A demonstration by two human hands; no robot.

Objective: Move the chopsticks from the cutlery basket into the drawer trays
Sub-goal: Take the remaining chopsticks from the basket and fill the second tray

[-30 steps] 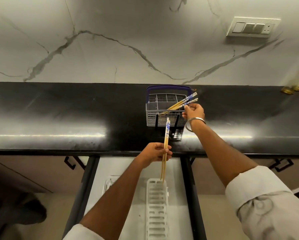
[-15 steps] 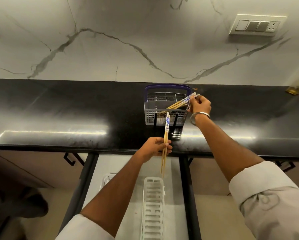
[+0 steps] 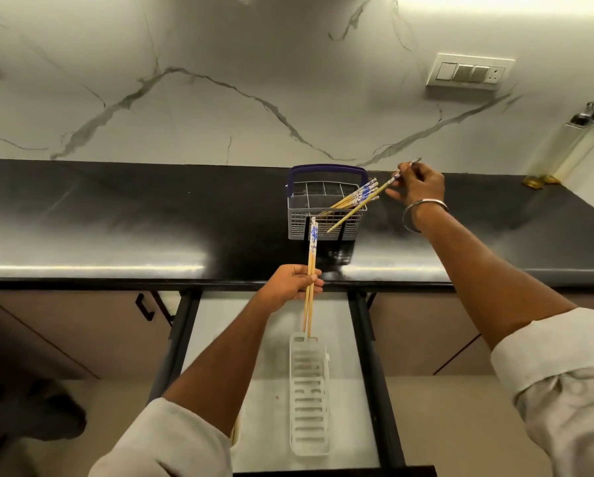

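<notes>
Right hand (image 3: 417,184) has lifted one chopstick (image 3: 361,206) clear of cutlery basket (image 3: 324,215), pinching it | left hand (image 3: 293,285) grips a pair (image 3: 311,270) above drawer tray (image 3: 309,394) | tray empty; more remain in basket beside right hand.

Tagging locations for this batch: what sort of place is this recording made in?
Most likely a home kitchen: a black countertop under a marble-look wall, a cutlery basket of chopsticks, an open drawer with a white tray, and oil bottles by the wall.

Switch plate (image 3: 470,73) on marble wall (image 3: 219,80); two oil bottles (image 3: 567,146) at right.
</notes>
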